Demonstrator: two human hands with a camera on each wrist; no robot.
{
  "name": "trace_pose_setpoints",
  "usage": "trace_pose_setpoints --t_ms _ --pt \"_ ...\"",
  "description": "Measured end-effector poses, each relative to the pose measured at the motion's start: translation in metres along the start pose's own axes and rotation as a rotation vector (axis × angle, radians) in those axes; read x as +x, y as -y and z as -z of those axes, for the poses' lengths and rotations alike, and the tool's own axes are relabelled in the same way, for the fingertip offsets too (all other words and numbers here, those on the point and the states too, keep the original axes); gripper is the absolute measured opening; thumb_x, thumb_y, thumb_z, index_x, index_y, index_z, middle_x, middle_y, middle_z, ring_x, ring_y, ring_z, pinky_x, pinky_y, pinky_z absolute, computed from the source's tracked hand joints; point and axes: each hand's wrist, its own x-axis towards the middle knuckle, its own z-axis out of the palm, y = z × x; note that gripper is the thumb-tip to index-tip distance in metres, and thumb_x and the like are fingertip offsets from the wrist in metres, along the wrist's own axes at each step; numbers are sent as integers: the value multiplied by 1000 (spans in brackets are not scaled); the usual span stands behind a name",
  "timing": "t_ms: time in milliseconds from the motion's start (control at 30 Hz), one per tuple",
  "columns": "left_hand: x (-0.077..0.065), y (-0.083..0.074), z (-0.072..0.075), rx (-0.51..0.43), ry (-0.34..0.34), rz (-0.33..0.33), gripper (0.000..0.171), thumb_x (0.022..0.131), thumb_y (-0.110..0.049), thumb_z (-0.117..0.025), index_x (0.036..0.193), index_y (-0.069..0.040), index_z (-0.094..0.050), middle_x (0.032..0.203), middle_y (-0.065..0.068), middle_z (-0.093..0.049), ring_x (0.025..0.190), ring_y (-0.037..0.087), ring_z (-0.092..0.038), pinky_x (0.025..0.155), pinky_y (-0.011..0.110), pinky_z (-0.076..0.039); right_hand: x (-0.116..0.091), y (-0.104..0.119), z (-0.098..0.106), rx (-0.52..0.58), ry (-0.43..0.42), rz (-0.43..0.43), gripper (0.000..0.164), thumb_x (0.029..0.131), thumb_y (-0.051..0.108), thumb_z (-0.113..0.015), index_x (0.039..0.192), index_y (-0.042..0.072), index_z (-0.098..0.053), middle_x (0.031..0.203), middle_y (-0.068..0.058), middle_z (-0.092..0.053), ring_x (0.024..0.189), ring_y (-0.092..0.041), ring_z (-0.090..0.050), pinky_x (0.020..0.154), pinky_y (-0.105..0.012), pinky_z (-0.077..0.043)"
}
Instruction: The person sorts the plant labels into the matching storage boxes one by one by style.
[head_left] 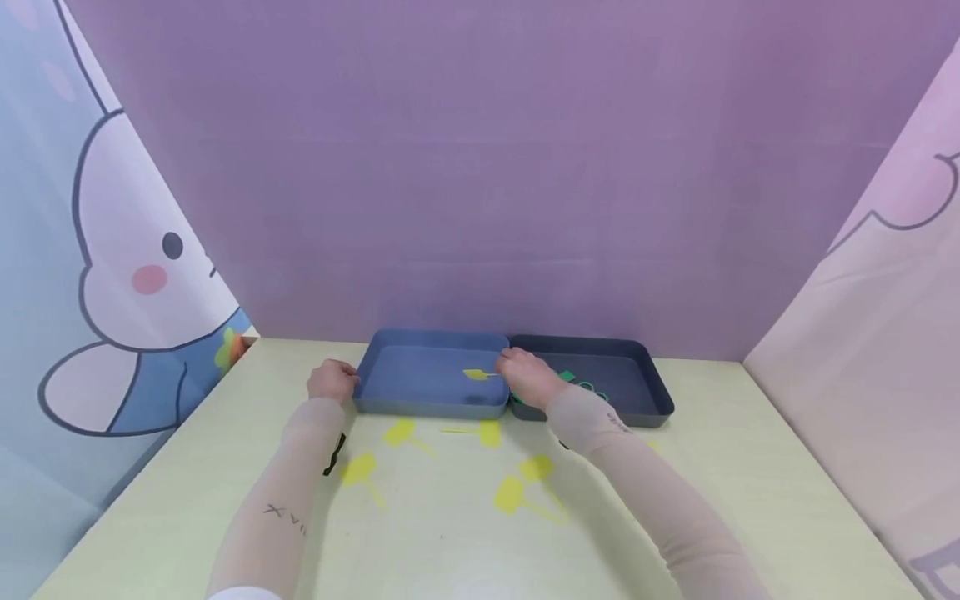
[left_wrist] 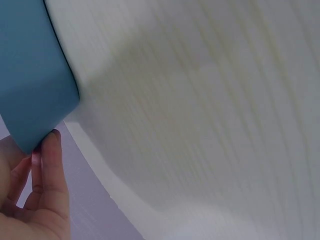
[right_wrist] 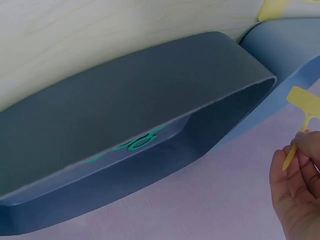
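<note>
My right hand [head_left: 528, 377] pinches the stem of a yellow T-shaped plant label [right_wrist: 306, 101] between thumb and fingers. In the head view the label's flat head lies over the right part of a blue tray [head_left: 412, 371]. At the tray's left end, my left hand [head_left: 332, 380] grips the edge. The left wrist view shows its fingers [left_wrist: 52, 160] against the tray's corner, the thumb partly hidden behind it. Several more yellow plant labels [head_left: 510, 495] lie flat on the table in front of the trays.
A dark grey tray [head_left: 630, 379] stands against the blue one's right side, holding green loop-shaped pieces [head_left: 597, 393], partly hidden by my right arm. Behind both trays rises a purple backdrop [head_left: 480, 183]. Printed cloth [head_left: 142, 250] hangs at the left of the pale wooden table [head_left: 442, 558].
</note>
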Motion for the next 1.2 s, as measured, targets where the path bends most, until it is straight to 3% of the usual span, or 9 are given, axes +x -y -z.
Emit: trace_pose_setpoints --t_ms 333,733,1000,1200 --pt "-4 -5 1 9 -14 -4 27 88 -14 -57 107 1 -65 107 19 -65 99 38 -59 89 49 -43 20 10 -19 -210 -14 -27 22 86 -3 -58 106 3 -64 99 -10 -61 89 -21 -57 70 -24 -53" --pt "1 4 -4 -11 -11 -16 26 87 -14 -58 107 1 -66 105 19 -66 96 36 -61 87 48 -45 28 16 -25 -312 42 -53 25 85 0 -60 109 6 -65 101 -8 -62 90 -20 -57 70 -24 -53" --pt "0 1 -2 -12 -25 -23 26 86 -15 -57 105 1 -67 104 19 -67 95 37 -61 87 50 -43 35 19 -32 -286 69 -68 26 86 1 -60 111 7 -65 107 -9 -62 97 -21 -58 73 -26 -54" --pt "0 4 -3 -3 -27 -25 26 86 -14 -58 105 2 -67 104 19 -66 95 38 -61 87 50 -43 40 22 -39 -109 90 -140 20 87 -1 -57 104 5 -67 100 -11 -63 92 -23 -60 72 -28 -54"
